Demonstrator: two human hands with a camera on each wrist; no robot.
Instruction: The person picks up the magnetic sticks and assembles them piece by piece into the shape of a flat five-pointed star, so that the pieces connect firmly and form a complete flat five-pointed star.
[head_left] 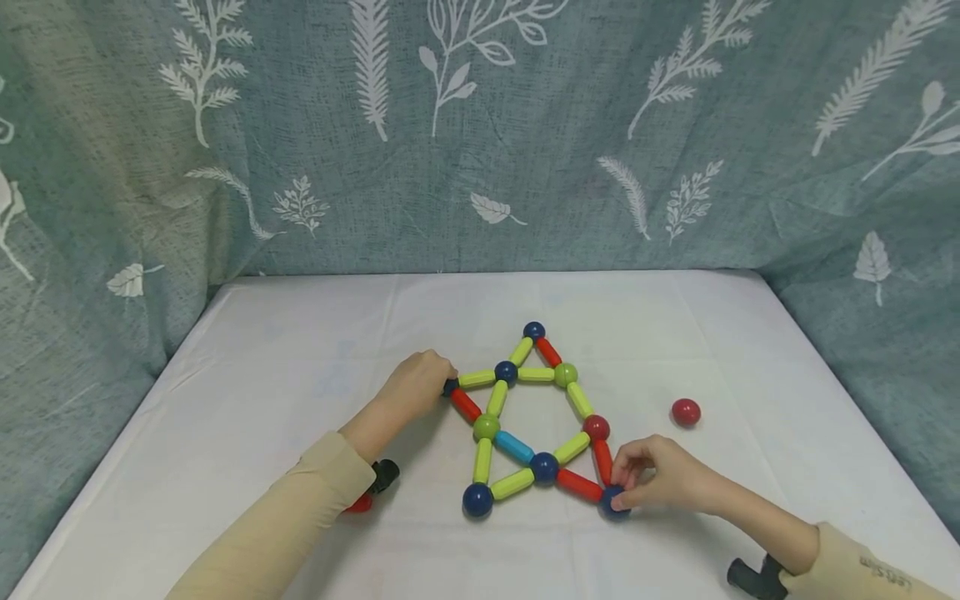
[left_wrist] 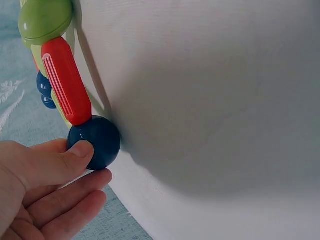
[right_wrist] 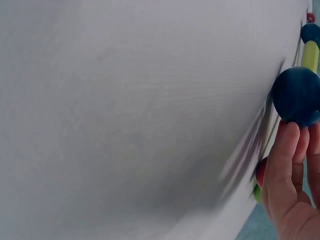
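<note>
A flat figure of toy balls and rods lies on the white-covered table, with triangles around a five-sided middle. My left hand (head_left: 420, 379) pinches the dark blue ball (left_wrist: 102, 142) at its left corner, thumb on the ball's side. A red rod (left_wrist: 67, 82) runs from that ball to a lime ball (head_left: 486, 427). At the lower right corner, my right hand (head_left: 663, 475) pinches another dark blue ball (head_left: 613, 505) between thumb and finger. Two red rods meet there, one from a red ball (head_left: 596, 427), the other from a dark blue ball (head_left: 544, 468).
A loose red ball (head_left: 686, 412) lies right of the figure. Beside the left sleeve, a red piece (head_left: 360, 503) is partly hidden. Dark blue balls mark the top corner (head_left: 534, 331) and lower left corner (head_left: 477, 500). A leaf-patterned curtain (head_left: 480, 167) hangs behind the table (head_left: 315, 325).
</note>
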